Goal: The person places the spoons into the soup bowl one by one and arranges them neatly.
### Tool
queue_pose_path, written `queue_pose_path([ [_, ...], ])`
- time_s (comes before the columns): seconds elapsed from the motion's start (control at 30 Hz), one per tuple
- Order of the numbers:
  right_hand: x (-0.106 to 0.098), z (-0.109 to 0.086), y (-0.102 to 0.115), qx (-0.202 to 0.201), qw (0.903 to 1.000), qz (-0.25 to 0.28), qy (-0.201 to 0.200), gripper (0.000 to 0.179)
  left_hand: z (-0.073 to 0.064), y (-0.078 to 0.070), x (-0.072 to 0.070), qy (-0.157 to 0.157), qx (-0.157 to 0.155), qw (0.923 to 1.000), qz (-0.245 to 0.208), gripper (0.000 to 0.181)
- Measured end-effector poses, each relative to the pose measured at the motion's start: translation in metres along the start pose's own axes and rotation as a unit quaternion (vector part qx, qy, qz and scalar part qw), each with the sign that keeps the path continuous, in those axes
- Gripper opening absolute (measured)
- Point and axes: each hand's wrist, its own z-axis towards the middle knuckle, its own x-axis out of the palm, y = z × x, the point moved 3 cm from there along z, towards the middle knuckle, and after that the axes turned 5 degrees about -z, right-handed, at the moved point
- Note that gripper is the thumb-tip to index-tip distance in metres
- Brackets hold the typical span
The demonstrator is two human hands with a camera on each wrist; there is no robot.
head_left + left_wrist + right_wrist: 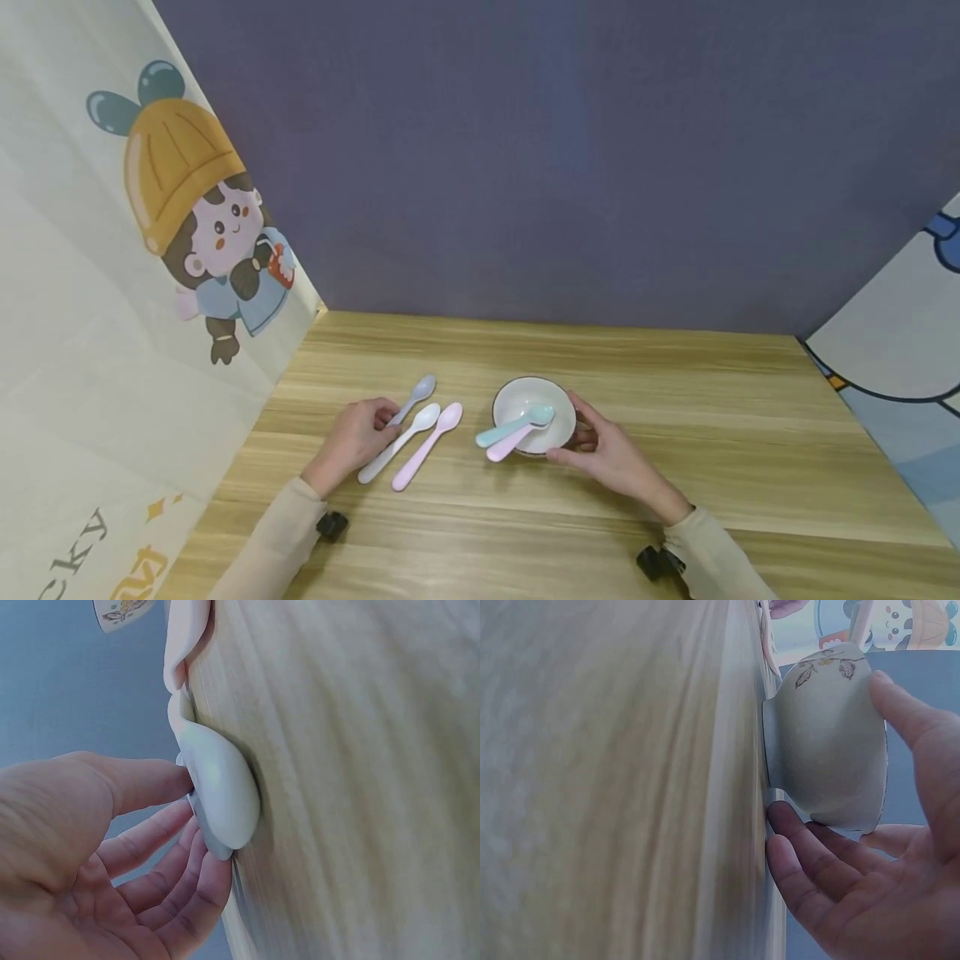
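Three spoons lie side by side on the table: a lavender-blue spoon [423, 388], a white spoon [426, 417] and a pink spoon [418, 454]. My left hand [362, 433] pinches the handle of the lavender-blue one, whose grip end is hidden by the fingers; in the left wrist view the white spoon's handle [219, 787] partly covers it. On the right stands a white bowl [513, 398] with a dark rim, holding a mint-green spoon [498, 433] and a second pink spoon [506, 446], handles leaning over the edge. My right hand [611, 454] grips the bowl's right side, thumb near the rim, fingers low.
The wood-grain table [675, 400] reaches back to a dark blue panel [555, 167]. A cartoon-printed curtain [97, 350] borders the left side, and another printed sheet [885, 333] the right. Brown flower marks [825, 666] decorate the bowl's outer wall.
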Motion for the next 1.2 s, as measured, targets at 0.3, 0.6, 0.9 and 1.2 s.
queue_pose_path([
  [0.3, 0.0004, -0.0005, 0.0005, 0.006, 1.0, -0.004, 0.0, 0.109, -0.0011, -0.0004, -0.0017, 0.001, -0.011, 0.9999, -0.008, 0.02],
  [0.6, -0.0006, -0.0003, 0.0005, 0.003, 1.0, -0.006, -0.001, 0.11, -0.0016, -0.001, -0.0033, -0.002, -0.019, 0.9998, -0.012, 0.022],
  [0.9, -0.0002, -0.0001, -0.0006, 0.004, 1.0, -0.005, -0.003, 0.11, -0.0029, -0.0032, -0.0041, -0.006, -0.018, 0.9996, -0.02, 0.024],
  [1.2, 0.0005, -0.0007, 0.0, 0.007, 1.0, -0.005, -0.003, 0.109, -0.003, -0.0004, -0.0069, -0.003, -0.024, 0.9992, -0.033, 0.027],
])
